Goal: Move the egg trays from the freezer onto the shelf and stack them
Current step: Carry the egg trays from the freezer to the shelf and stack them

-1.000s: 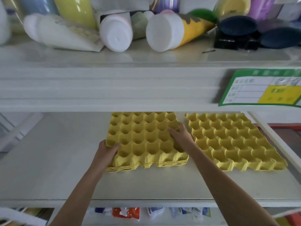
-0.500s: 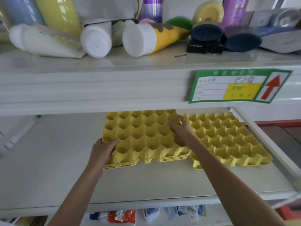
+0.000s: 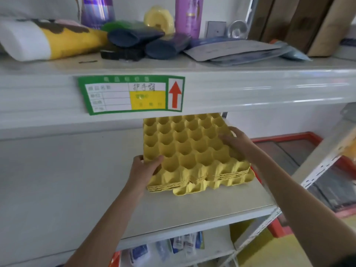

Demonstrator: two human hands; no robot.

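Head view shows the stack of yellow egg trays (image 3: 194, 151) resting on the lower shelf (image 3: 202, 205), partly over a single tray (image 3: 185, 190) whose front edge peeks out beneath, with the left hand (image 3: 145, 168) curled around the stack's near-left corner, thumb in a cup, and the right hand (image 3: 238, 140) lying on its right side, fingers bent over the cups. Judging by the thin moulded walls, these trays are light, fairly stiff yet easily crushed or bent. They are best taken at opposite edges with both hands so the nested layers stay together.
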